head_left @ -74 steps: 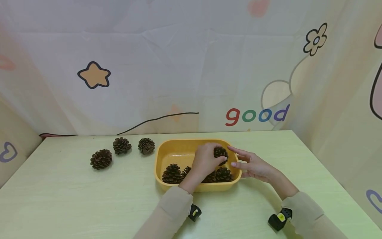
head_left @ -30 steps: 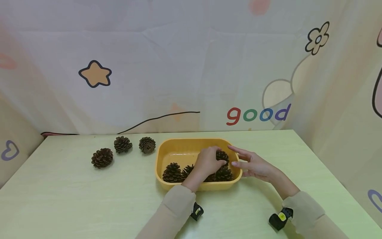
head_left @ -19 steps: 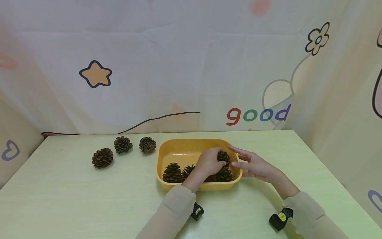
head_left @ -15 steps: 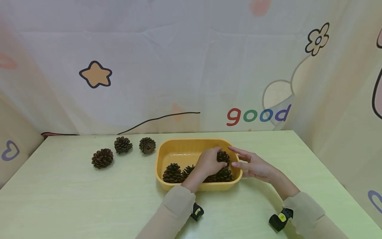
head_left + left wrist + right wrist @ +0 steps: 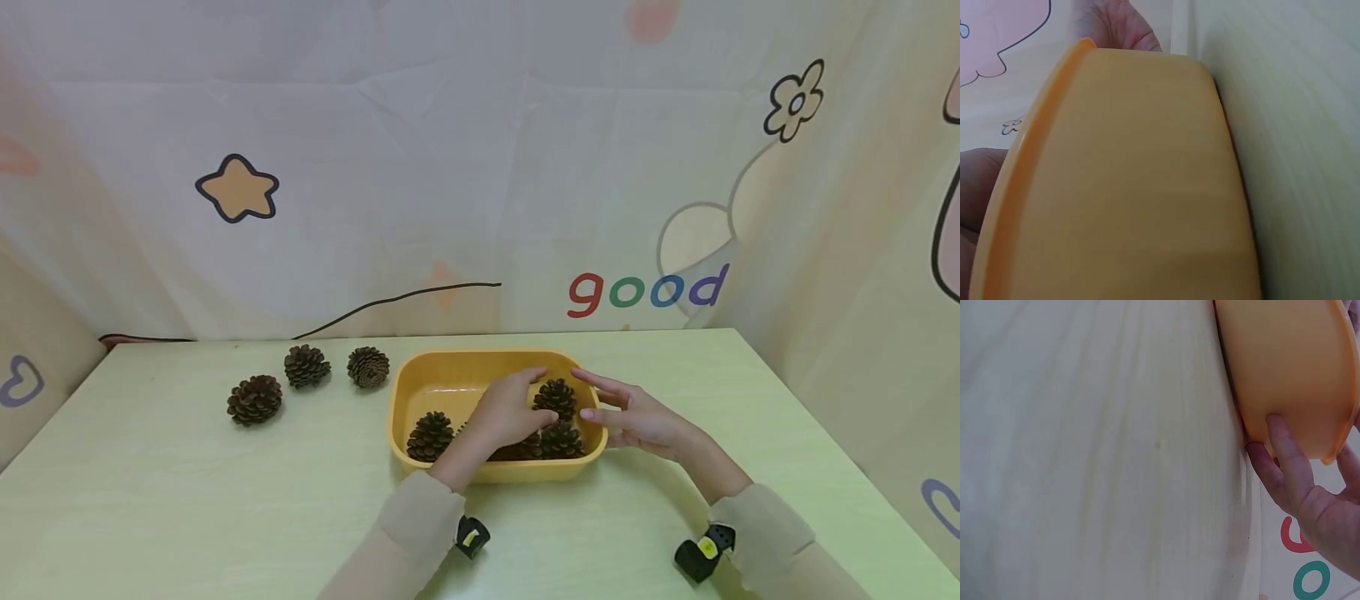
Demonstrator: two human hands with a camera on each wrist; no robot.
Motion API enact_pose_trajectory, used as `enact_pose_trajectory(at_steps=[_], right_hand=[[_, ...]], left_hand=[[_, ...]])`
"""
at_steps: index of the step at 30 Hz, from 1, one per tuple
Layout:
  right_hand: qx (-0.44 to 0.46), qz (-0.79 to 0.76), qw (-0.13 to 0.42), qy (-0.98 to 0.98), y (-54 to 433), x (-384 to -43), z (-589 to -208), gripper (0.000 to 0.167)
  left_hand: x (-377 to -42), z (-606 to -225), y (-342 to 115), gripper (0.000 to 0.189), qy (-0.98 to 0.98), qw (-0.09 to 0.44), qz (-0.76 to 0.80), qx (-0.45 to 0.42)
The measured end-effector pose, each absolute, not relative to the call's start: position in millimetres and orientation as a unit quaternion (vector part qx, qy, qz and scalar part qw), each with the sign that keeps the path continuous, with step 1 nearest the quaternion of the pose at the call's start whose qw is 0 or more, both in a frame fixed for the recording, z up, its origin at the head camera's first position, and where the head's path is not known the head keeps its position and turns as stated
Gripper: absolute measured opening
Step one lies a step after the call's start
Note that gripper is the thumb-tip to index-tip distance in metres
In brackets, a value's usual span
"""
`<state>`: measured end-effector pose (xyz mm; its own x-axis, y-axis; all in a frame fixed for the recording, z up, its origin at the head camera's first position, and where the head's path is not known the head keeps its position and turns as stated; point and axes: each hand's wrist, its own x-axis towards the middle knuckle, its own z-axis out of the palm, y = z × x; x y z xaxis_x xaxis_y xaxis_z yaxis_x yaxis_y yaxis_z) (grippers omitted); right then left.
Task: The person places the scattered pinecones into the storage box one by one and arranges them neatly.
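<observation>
Here, my left hand (image 5: 504,414) is spread, with a pine cone (image 5: 555,398) just beside it inside the yellow tub (image 5: 517,473); my right hand (image 5: 651,419) pinches the yellow tub, probably to keep it steady.

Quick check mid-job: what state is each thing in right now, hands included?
Bin, upright on the table, partly filled.
Rear cone, upright in the bin.
Front cones, in the bin, some partly hidden.
Table cones, three, outside the bin, untouched.
Left hand, thumb and fingers apart beside the rear cone; contact unclear.
Right hand, holding the bin's right end.
Curtain, hanging, creased.
</observation>
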<state>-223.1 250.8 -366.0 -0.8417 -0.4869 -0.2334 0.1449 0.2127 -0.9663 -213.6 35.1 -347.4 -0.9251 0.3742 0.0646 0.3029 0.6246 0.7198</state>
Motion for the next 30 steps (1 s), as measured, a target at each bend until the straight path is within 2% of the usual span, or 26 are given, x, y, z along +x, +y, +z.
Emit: enact_pose_trajectory(at_steps=[9,22,30], right_hand=[[-0.108,-0.614,0.255,0.739,250.7,-222.6,-366.8,0.072],[-0.105,-0.609,0.248,0.746,249.5,-223.2,-366.2,0.073],[-0.105,-0.607,0.245,0.748,248.5,-222.5,-364.5,0.073]], left_hand=[[-210.5,-339.9,6.8,0.059,0.885,0.041,0.419,0.199],[-204.3,-325.5,-39.0,0.062,0.854,0.013,0.482,0.195],[-197.8,-321.3,-65.5,0.06,0.862,-0.018,0.47,0.19]])
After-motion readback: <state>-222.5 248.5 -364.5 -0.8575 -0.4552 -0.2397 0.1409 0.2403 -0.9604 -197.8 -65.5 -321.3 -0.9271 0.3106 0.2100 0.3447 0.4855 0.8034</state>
